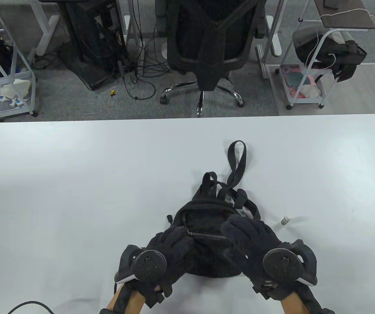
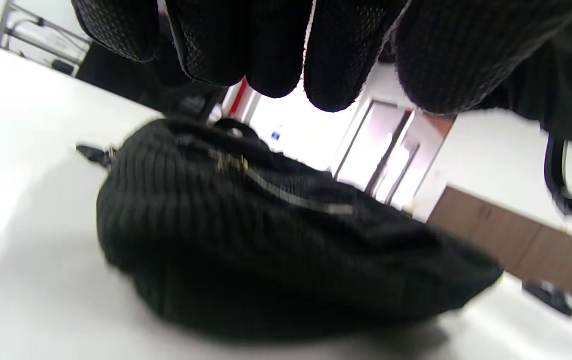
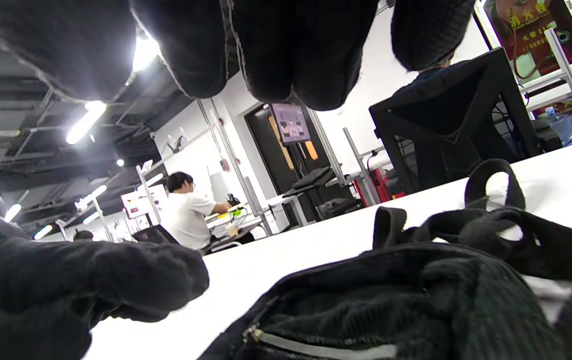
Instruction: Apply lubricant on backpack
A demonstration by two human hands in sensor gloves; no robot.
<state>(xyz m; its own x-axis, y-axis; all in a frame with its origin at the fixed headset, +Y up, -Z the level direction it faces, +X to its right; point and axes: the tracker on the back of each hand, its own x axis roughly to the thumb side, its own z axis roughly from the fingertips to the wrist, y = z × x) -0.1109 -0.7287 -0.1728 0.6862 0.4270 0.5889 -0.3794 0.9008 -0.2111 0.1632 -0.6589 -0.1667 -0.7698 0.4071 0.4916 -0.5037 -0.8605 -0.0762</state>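
Note:
A small black backpack lies on the white table, its straps trailing away from me. A silver zipper line runs across its front pocket. My left hand hovers over the bag's left side, fingers near the zipper's left end. In the left wrist view its fingers hang above the bag without touching. My right hand is spread over the bag's right side. In the right wrist view its fingers are open above the bag. A small lubricant tube lies right of the bag.
The table's far edge runs across the middle of the table view. Behind it stand an office chair and wheeled racks. A black cable lies at the near left edge.

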